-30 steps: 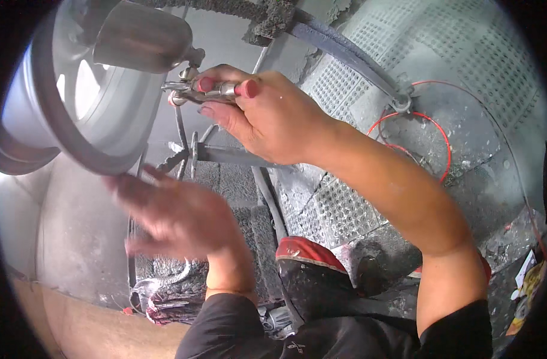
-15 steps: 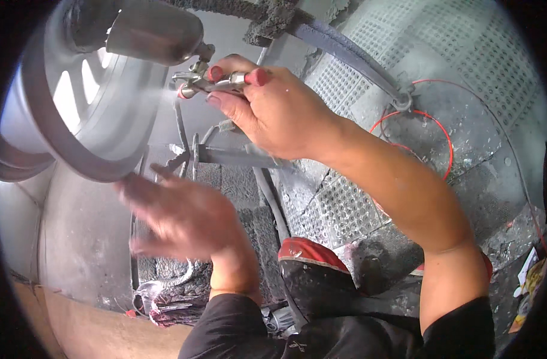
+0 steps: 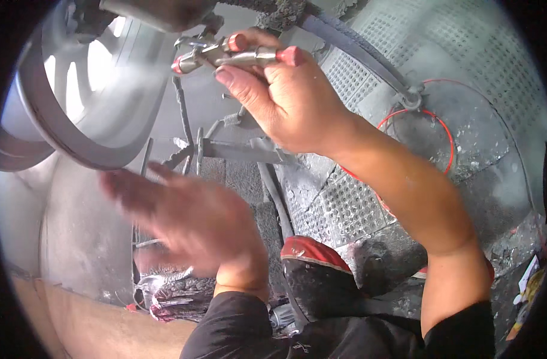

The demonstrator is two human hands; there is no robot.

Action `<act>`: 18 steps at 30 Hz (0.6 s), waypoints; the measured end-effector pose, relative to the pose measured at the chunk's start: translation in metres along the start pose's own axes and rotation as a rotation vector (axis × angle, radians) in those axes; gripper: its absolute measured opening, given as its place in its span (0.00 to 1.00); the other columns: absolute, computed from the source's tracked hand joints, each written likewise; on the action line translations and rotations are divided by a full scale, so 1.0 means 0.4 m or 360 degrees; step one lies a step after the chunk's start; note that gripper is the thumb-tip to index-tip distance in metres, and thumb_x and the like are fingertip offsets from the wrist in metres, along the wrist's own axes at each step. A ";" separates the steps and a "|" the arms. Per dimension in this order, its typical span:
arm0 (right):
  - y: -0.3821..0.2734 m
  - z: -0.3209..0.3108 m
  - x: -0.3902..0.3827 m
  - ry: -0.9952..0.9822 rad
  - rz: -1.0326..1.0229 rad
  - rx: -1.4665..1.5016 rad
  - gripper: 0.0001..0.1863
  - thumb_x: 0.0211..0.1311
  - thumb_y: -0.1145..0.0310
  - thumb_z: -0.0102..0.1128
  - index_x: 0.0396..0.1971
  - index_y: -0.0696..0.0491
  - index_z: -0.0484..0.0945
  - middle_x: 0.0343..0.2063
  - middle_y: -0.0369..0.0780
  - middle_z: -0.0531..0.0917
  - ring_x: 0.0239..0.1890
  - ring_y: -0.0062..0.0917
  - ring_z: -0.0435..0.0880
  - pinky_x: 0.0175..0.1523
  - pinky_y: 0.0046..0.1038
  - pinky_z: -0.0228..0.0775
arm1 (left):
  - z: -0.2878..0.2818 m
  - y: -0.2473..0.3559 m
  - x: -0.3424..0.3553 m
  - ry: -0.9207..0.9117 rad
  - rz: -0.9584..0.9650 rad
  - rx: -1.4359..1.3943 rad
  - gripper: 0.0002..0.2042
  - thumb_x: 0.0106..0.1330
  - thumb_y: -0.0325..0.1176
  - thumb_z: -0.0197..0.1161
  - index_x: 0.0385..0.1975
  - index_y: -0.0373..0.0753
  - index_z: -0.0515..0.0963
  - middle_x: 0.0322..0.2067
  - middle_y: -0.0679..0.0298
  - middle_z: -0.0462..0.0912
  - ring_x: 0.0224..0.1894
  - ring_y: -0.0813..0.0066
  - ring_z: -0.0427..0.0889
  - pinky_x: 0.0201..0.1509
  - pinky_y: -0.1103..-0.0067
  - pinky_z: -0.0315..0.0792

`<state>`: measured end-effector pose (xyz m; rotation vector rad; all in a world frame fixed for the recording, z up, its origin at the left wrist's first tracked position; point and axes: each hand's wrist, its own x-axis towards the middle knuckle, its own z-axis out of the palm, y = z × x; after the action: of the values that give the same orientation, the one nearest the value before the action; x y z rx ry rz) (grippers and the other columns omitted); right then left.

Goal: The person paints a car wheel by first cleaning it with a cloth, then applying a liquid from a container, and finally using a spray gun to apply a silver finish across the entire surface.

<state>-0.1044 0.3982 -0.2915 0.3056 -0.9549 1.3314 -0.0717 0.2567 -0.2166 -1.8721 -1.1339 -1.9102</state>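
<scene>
My right hand is wrapped around a metal spray gun with red knobs, its thumb along the near side. The gun's metal cup is cut off by the top of the picture. From the nozzle, a pale mist spreads left toward a grey wheel rim. The rim has several spokes with bright gaps between them. Just below its lower edge is my left hand, fingers spread and blurred by motion. Whether its fingertips touch the rim, I cannot tell.
A paint-crusted metal stand stands behind my hands. A crusted bar with a hook reaches across the upper right. Below it, a red hose loops over the perforated floor panels. My red-and-black shoe shows at bottom centre.
The spray gun in my right hand has moved up and slightly right, taking its cup partly out of view. My left hand has shifted slightly. The rim's spokes appear turned.
</scene>
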 end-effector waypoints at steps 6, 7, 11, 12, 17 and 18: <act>-0.010 -0.009 0.022 0.0009 -0.0030 -0.0043 0.12 0.68 0.67 0.58 0.34 0.62 0.80 0.42 0.47 0.84 0.30 0.47 0.84 0.38 0.40 0.75 | -0.119 0.007 0.031 -0.0132 0.0101 -0.0247 0.34 0.78 0.56 0.34 0.72 0.33 0.53 0.75 0.54 0.50 0.79 0.65 0.42 0.80 0.65 0.41; -0.007 0.005 0.019 0.0033 -0.0083 -0.0034 0.11 0.68 0.67 0.58 0.37 0.62 0.79 0.39 0.48 0.84 0.31 0.47 0.84 0.37 0.40 0.75 | -0.209 -0.021 0.041 0.0139 0.0102 0.0563 0.35 0.78 0.59 0.30 0.70 0.33 0.56 0.73 0.54 0.55 0.76 0.65 0.48 0.79 0.64 0.42; -0.020 0.013 0.020 0.0128 -0.0100 0.0016 0.12 0.67 0.68 0.58 0.42 0.62 0.78 0.32 0.50 0.84 0.30 0.48 0.84 0.37 0.40 0.75 | -0.273 -0.100 0.082 0.0452 -0.0029 0.1890 0.35 0.78 0.59 0.29 0.63 0.30 0.63 0.67 0.52 0.64 0.70 0.65 0.59 0.76 0.62 0.45; -0.018 0.005 0.022 0.0132 -0.0103 -0.0001 0.12 0.67 0.68 0.58 0.42 0.62 0.78 0.32 0.50 0.84 0.30 0.48 0.84 0.37 0.40 0.75 | -0.220 -0.092 0.077 0.0483 -0.0036 0.1348 0.34 0.78 0.58 0.31 0.67 0.31 0.58 0.70 0.53 0.60 0.74 0.64 0.54 0.78 0.64 0.43; -0.006 -0.021 0.002 -0.0015 0.0207 0.0061 0.14 0.71 0.64 0.57 0.41 0.60 0.81 0.31 0.44 0.81 0.40 0.35 0.84 0.44 0.35 0.74 | 0.046 -0.007 -0.005 0.0103 0.0251 0.0401 0.38 0.76 0.60 0.31 0.73 0.34 0.51 0.75 0.52 0.51 0.78 0.63 0.45 0.80 0.63 0.37; -0.004 -0.014 -0.002 -0.0008 0.0218 0.0083 0.14 0.71 0.64 0.57 0.41 0.60 0.81 0.31 0.44 0.81 0.40 0.35 0.84 0.44 0.35 0.74 | 0.055 0.008 -0.004 -0.0001 0.0432 0.0351 0.39 0.75 0.62 0.31 0.74 0.34 0.50 0.75 0.51 0.50 0.78 0.61 0.46 0.80 0.62 0.36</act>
<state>-0.1005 0.4011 -0.2950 0.2873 -0.9601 1.4826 -0.0528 0.2683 -0.2196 -1.8009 -0.9866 -1.5713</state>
